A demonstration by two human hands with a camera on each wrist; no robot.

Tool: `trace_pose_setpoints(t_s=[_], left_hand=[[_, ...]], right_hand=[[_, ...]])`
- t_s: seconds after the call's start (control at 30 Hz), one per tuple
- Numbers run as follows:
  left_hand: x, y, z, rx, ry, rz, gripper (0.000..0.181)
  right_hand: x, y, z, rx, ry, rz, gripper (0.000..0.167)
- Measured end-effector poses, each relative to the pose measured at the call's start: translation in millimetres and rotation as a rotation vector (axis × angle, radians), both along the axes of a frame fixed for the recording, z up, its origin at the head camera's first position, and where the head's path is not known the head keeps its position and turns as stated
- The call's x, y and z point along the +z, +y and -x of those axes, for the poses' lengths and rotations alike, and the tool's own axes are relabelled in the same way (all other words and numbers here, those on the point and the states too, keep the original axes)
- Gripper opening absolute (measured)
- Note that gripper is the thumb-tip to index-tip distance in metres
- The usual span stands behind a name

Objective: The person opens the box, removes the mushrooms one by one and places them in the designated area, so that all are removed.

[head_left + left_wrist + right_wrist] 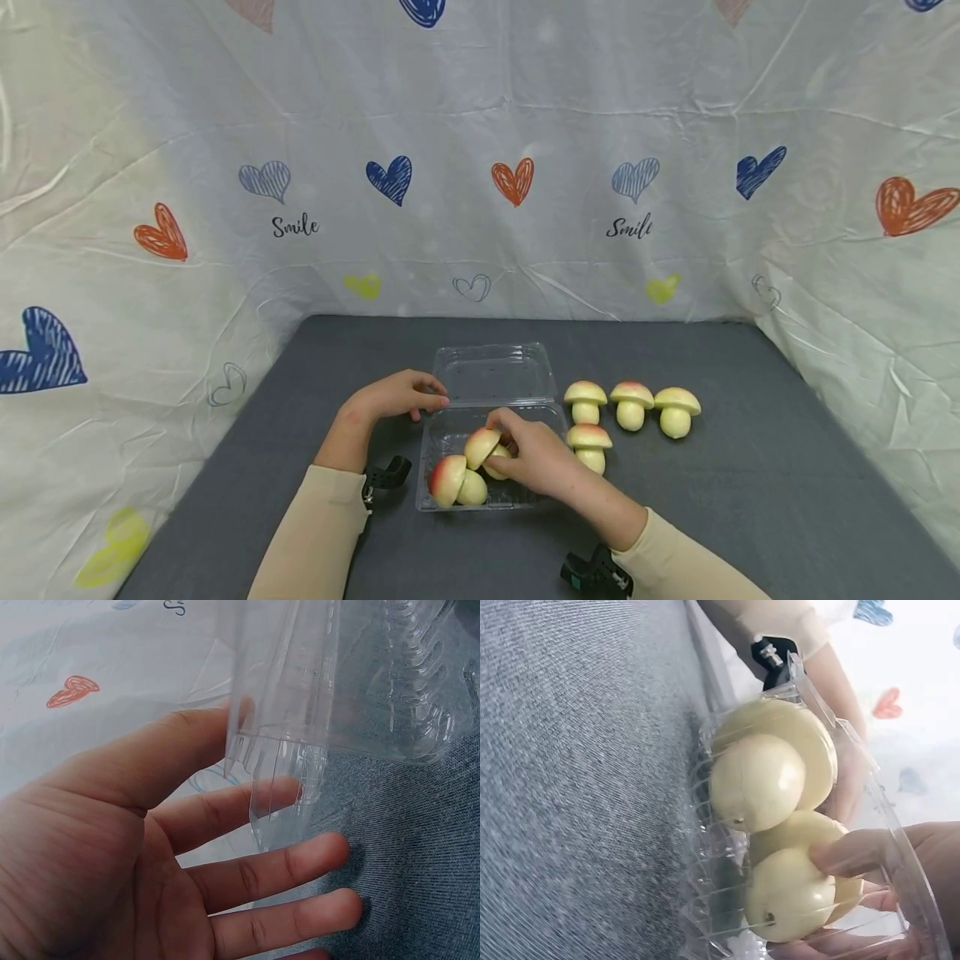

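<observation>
A clear plastic clamshell box (424,492) lies with its lid (495,375) folded back. My left hand (401,395) is at the box's left side by the hinge; in the left wrist view its thumb and forefinger touch the plastic edge, the other fingers extended and apart. Inside the box, my right hand (534,454) pinches a toy mushroom (481,447) with a pale, red-tinged cap. Another toy mushroom (447,481) lies on its side to the left of it. Through the box wall, the right wrist view shows both round stems (757,784), with the right thumb on the nearer mushroom.
Right of the box, a toy mushroom (588,446) stands close to its side. Behind it three more form a row: one mushroom (585,400), a second (632,403) and a third (677,410). A dark grey cloth (720,517) covers the table, with a heart-printed white curtain (570,217) around it.
</observation>
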State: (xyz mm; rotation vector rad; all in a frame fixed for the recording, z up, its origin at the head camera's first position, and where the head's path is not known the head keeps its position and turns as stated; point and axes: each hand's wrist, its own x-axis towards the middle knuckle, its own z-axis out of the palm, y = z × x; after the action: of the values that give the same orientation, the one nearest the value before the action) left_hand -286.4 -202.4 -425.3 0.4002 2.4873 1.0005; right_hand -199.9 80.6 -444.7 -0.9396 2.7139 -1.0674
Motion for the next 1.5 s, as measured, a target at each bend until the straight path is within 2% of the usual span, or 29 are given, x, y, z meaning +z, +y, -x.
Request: trace_pose_setpoints(t_s=[0.13, 0.33, 0.53, 0.67, 0.97, 1.3, 1.5], left_hand=[[-1.1, -0.7, 0.4, -0.006, 0.0, 0.001, 0.043], [-2.9, -1.0, 0.8, -0.008, 0.005, -0.007, 0.042], [-2.5, -0.4, 0.1, -0.001, 0.009, -0.015, 0.041], [-1.4, 0.1, -0.7, 0.001, 0.009, -0.009, 0.041], [-1.8, -0.4, -1.0, -0.007, 0.012, -0.013, 0.042], [-1.6, -0.2, -2.0, -0.001, 0.013, -0.001, 0.041], [-0.6, 0.1, -2.2, 0.005, 0.011, 0.003, 0.04]], right_hand=[[2.7, 0.2, 0.3, -0.054, 0.01, 0.012, 0.029], [11.9, 5.4, 2.1, -0.078, -0.019, 0.043, 0.034], [25.1, 15.5, 4.8, -0.083, -0.077, 0.079, 0.044], [32.5, 24.2, 6.1, -0.057, -0.122, 0.113, 0.048], [41.4, 38.9, 11.2, -0.065, -0.209, 0.156, 0.049], [53.2, 61.7, 16.7, -0.006, -0.261, 0.189, 0.05], [59.0, 78.4, 21.5, 0.068, -0.342, 0.211, 0.044]])
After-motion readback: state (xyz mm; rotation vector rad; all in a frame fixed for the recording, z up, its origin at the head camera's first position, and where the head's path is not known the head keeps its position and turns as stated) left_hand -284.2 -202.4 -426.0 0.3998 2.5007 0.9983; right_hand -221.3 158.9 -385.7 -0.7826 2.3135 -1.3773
